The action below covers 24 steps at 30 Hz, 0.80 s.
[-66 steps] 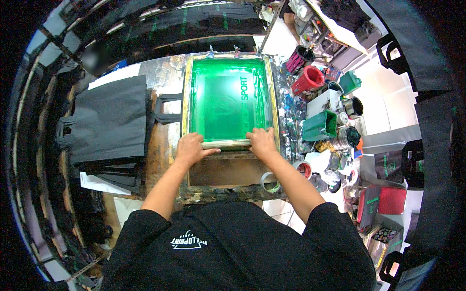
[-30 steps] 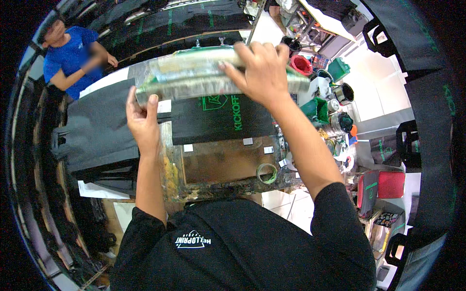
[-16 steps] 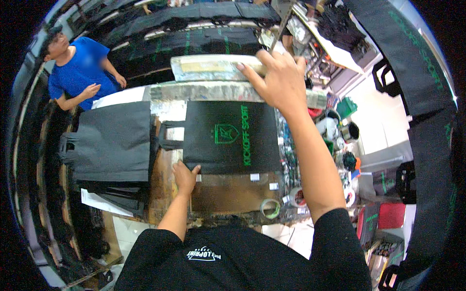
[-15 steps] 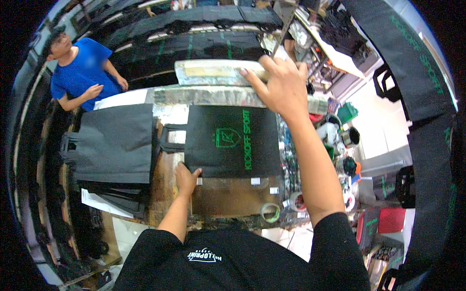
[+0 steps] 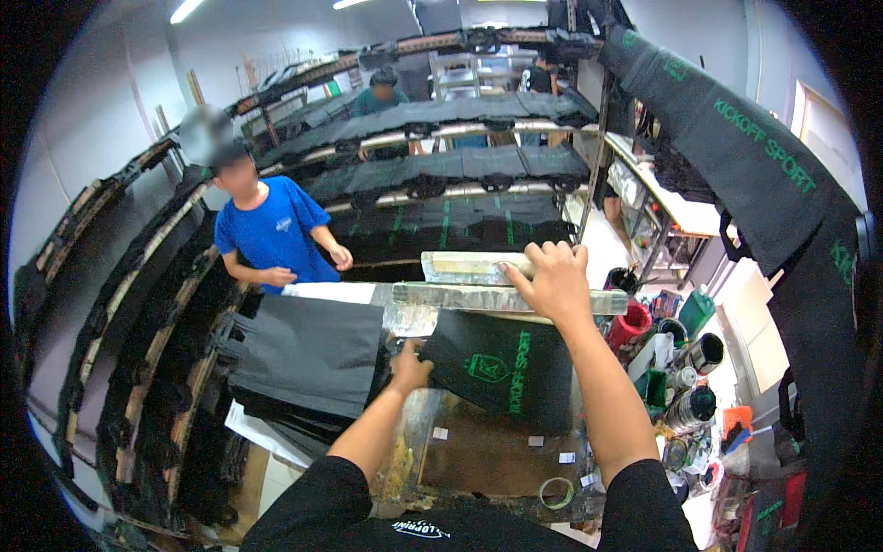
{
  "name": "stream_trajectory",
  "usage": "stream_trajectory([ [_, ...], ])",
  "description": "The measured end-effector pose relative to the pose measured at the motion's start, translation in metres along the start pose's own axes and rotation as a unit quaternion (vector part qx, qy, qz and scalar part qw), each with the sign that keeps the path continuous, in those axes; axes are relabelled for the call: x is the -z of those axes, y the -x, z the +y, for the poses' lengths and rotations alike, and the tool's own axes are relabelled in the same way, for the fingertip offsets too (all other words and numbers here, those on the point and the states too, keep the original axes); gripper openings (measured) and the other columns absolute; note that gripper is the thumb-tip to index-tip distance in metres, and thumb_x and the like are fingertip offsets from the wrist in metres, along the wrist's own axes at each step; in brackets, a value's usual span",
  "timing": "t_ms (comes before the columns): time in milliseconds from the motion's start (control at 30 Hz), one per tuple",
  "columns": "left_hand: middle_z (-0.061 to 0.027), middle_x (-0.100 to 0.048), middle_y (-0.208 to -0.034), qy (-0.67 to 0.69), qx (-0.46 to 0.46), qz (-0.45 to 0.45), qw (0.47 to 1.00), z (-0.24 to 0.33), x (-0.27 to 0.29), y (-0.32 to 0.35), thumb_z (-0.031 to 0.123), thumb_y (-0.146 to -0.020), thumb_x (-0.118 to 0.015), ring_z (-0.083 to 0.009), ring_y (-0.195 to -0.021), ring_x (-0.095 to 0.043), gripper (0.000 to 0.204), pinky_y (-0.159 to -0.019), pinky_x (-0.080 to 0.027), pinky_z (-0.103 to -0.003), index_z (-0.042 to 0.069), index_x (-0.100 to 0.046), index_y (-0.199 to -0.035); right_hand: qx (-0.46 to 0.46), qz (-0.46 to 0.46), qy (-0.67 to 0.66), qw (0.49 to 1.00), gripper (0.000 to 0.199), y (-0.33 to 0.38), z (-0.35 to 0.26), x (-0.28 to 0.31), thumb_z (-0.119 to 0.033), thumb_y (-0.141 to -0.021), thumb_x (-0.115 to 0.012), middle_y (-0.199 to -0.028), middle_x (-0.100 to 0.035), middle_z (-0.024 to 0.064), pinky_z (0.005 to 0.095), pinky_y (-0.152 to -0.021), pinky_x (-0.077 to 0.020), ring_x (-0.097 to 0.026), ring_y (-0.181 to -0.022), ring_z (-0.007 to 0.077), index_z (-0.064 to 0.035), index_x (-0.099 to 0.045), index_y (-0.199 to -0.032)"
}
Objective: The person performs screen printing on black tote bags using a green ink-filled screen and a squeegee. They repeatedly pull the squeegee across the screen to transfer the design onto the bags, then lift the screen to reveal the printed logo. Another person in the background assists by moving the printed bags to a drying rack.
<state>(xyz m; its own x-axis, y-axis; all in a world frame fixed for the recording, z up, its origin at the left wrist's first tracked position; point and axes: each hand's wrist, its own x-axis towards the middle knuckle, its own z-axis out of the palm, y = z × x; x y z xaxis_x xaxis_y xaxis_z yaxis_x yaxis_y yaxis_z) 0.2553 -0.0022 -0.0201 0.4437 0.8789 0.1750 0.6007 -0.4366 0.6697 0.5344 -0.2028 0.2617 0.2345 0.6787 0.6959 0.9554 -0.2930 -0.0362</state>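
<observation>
A black tote bag [image 5: 504, 368] with a green crest and green lettering lies skewed on the brown printing board [image 5: 487, 460]. My left hand [image 5: 410, 370] is closed on its handles at the left edge. Beyond the bag, a paint-stained screen frame [image 5: 506, 299] stands raised, showing its long edge. A pale squeegee [image 5: 464, 267] rests along the top of it. My right hand [image 5: 555, 281] grips the squeegee's right end, thumb in front and fingers over the top. Left of the board lies a stack of plain black bags [image 5: 308, 354].
A co-worker in a blue shirt [image 5: 276, 225] stands beyond the stack. Racks of black bags [image 5: 386, 175] fill the left and back. Ink cans [image 5: 692, 405] and a red tub [image 5: 631, 322] crowd the right side. A tape roll [image 5: 556, 493] lies on the board's near edge. Printed bags [image 5: 763, 147] hang at upper right.
My left hand has moved from the bag's near corner up to its handles, and the bag now sits skewed. My right hand stays on the squeegee. The head view has tilted up.
</observation>
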Motion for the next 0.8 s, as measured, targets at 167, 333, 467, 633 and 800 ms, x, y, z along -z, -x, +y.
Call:
stream_trajectory([
  [167,-0.0076,-0.076,-0.094,0.114,0.023,-0.099,0.988,0.043,0.135,-0.056,0.005,-0.084,-0.082,-0.0159,-0.075,-0.070,0.032,-0.062,-0.057,-0.032,0.007,-0.080,-0.116,-0.010,-0.005,0.027,1.000,0.056,0.009,0.008,0.003,-0.065,-0.098,-0.058,-0.090,-0.070,0.0122,0.0504,-0.087,-0.0400,-0.064,-0.092,0.0306,-0.0101,-0.072,-0.096],
  [333,-0.0034,-0.071,-0.080,0.182,0.190,-0.084,0.961,-0.022,0.228,-0.055,0.004,-0.084,-0.080,-0.0105,-0.052,-0.051,0.034,-0.051,-0.046,-0.027,0.004,-0.080,-0.118,-0.007,0.006,0.001,1.000,0.058,0.029,0.003,0.003,-0.063,-0.097,-0.062,-0.094,-0.070,0.0125,0.0530,-0.098,-0.0401,-0.063,-0.098,0.0308,-0.0074,-0.075,-0.104],
  [467,-0.0065,-0.071,-0.078,0.220,0.281,0.004,0.934,-0.101,0.287,-0.056,-0.003,-0.083,-0.078,-0.0161,-0.054,-0.055,0.030,-0.051,-0.048,-0.033,0.003,-0.081,-0.112,-0.010,0.003,-0.010,1.000,0.057,0.028,-0.005,0.005,-0.063,-0.097,-0.062,-0.096,-0.070,0.0120,0.0523,-0.098,-0.0398,-0.063,-0.099,0.0305,-0.0078,-0.075,-0.105],
  [633,-0.0171,-0.070,-0.112,-0.046,0.288,0.246,0.925,-0.123,0.284,-0.019,0.002,-0.089,-0.077,-0.0336,-0.103,-0.065,0.045,-0.085,-0.054,-0.046,-0.002,-0.066,-0.133,-0.007,0.024,0.001,1.000,0.052,0.034,-0.002,0.010,-0.059,-0.097,-0.064,-0.091,-0.067,0.0112,0.0490,-0.096,-0.0374,-0.061,-0.095,0.0307,-0.0082,-0.073,-0.098],
  [800,-0.0234,-0.056,-0.140,-0.194,-0.038,0.424,0.884,-0.100,0.169,0.113,0.029,-0.097,-0.072,-0.0442,-0.135,-0.049,0.063,-0.114,-0.037,-0.056,-0.002,-0.051,-0.148,-0.019,-0.008,0.018,1.000,0.056,0.047,-0.003,0.006,-0.064,-0.095,-0.063,-0.100,-0.070,0.0116,0.0521,-0.094,-0.0396,-0.062,-0.101,0.0300,-0.0087,-0.074,-0.101],
])
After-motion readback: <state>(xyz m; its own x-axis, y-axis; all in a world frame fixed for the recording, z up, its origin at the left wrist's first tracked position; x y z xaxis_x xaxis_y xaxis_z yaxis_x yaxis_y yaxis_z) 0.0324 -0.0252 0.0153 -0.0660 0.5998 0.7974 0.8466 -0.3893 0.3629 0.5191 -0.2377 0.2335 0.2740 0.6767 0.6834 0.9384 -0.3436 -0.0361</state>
